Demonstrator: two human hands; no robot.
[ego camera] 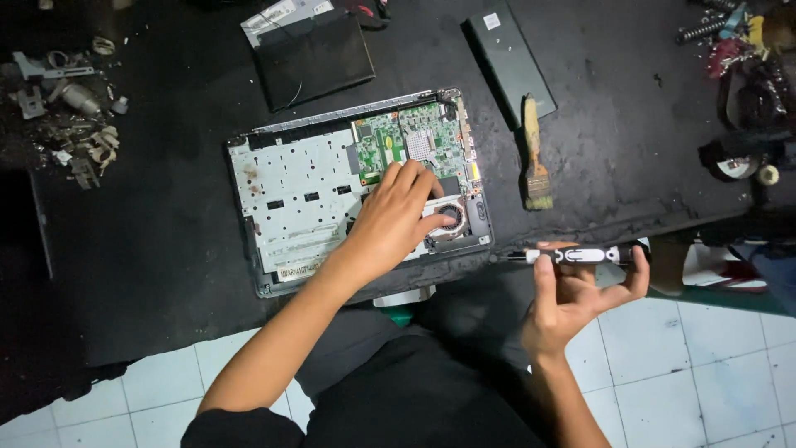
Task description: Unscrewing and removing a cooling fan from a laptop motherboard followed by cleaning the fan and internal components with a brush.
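Desk (166,232): black; our opened laptop (290,199) shows board and fan.
Left hand (394,220): spread on fan.
Right hand (572,303): clamped on screwdriver (576,255).
Hidden: fan, partly.

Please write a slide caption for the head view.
Left hand on opened laptop's fan; right hand holds screwdriver.

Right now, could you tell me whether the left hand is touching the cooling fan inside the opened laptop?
Touching. The head view shows the left hand resting on the opened laptop, its thumb lying across the round cooling fan with no gap visible.
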